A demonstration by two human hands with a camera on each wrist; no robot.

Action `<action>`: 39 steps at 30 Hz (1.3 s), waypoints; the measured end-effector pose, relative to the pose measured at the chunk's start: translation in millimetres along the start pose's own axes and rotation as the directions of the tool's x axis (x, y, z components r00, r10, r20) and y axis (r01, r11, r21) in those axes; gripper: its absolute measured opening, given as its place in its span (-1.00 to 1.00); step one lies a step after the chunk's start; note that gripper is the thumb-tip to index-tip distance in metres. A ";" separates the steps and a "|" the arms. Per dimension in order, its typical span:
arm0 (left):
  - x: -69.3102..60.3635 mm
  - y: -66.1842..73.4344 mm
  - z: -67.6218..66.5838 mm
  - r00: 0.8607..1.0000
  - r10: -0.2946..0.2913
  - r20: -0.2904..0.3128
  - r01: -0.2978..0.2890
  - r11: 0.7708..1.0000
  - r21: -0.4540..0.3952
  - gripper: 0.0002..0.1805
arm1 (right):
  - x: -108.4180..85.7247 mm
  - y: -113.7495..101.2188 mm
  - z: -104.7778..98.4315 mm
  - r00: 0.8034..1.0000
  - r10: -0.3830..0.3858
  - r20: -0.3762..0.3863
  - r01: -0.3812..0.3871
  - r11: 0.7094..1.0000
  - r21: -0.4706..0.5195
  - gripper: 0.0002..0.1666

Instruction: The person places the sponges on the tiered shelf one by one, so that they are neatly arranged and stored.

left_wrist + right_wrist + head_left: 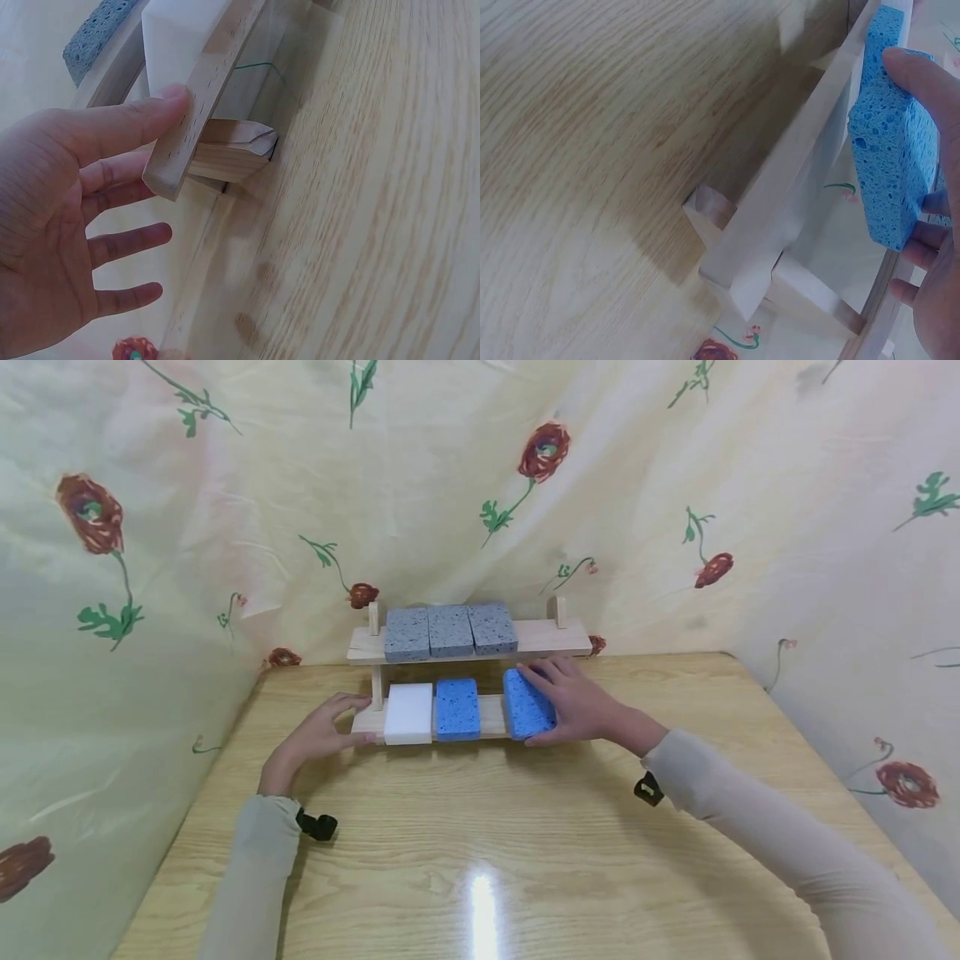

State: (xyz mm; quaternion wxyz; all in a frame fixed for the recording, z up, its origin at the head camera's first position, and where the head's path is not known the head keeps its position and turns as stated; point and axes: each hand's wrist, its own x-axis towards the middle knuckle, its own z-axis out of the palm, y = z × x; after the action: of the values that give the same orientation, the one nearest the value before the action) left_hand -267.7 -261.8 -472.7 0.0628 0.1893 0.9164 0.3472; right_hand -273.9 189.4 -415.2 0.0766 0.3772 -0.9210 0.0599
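Observation:
A small two-tier wooden shelf (491,703) stands at the back of the table. My left hand (324,731) pinches the left end of its lower board (196,112), thumb on the front edge, ring and little fingers free. My right hand (581,703) grips a blue sponge (892,161) between thumb and fingers, tilted at the right part of the lower tier. A second blue sponge (457,710) and a white sponge (408,714) sit side by side to its left. Three grey speckled sponges (451,631) rest in a row on the upper board (547,637).
The light wood table (420,835) spreads out in front of the shelf. A floral cloth (435,493) hangs behind and at both sides. Wooden uprights (377,687) join the tiers, and pegs (558,612) rise above the upper board.

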 end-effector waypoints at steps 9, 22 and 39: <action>-1.0 2.4 0.0 1.000 -0.014 -0.001 0.014 1.000 -0.023 -0.18 | 6.9 -0.3 6.5 1.000 -0.010 0.012 0.011 1.000 -0.027 0.43; -1.2 1.0 0.7 1.000 -0.025 -0.006 0.024 0.999 -0.048 -0.18 | 13.9 -4.2 12.6 1.000 -0.019 0.001 0.019 1.000 -0.010 0.40; -0.9 1.7 0.6 1.000 -0.016 -0.009 0.016 0.999 -0.036 -0.21 | 20.8 0.2 23.2 1.000 -0.012 0.012 0.012 1.000 0.002 0.41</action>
State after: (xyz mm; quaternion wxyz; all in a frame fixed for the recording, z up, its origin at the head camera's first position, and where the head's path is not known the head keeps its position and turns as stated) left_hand -266.1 -260.6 -472.0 0.0646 0.1791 0.9118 0.3638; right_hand -290.9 171.4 -434.1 0.0711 0.3832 -0.9191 0.0580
